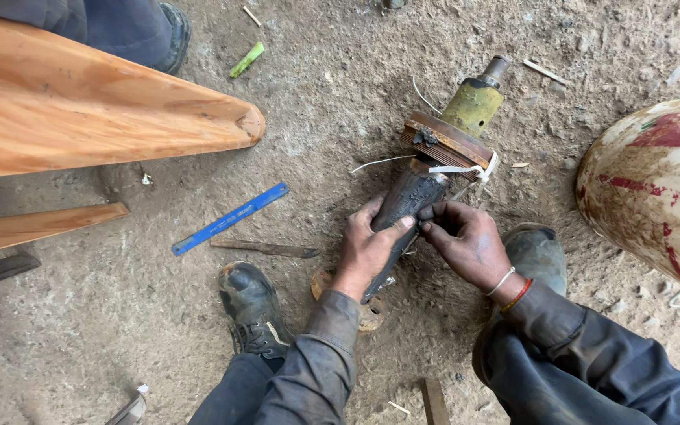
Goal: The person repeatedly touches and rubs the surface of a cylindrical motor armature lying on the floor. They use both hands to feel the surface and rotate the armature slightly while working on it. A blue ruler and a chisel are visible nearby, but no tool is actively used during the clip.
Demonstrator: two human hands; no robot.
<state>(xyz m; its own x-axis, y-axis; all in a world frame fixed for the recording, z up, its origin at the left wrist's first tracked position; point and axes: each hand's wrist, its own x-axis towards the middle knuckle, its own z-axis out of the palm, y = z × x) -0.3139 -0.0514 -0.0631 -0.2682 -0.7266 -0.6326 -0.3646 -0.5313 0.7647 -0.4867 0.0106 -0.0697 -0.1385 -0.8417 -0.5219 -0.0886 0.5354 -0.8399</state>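
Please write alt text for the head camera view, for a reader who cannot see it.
Seen from above, a person's left hand grips a black rubber sleeve on a greasy shaft part lying on a dirt floor, while the right hand pinches the sleeve's edge. A blue blade lies to the left.

A saw blade [230,218] lies left of the shaft assembly [434,169], a drum [647,189] right.

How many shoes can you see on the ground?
3. One black shoe sits left of the left hand. One grey shoe is right of the right hand. Another dark shoe shows at the top left, partly behind the wooden plank.
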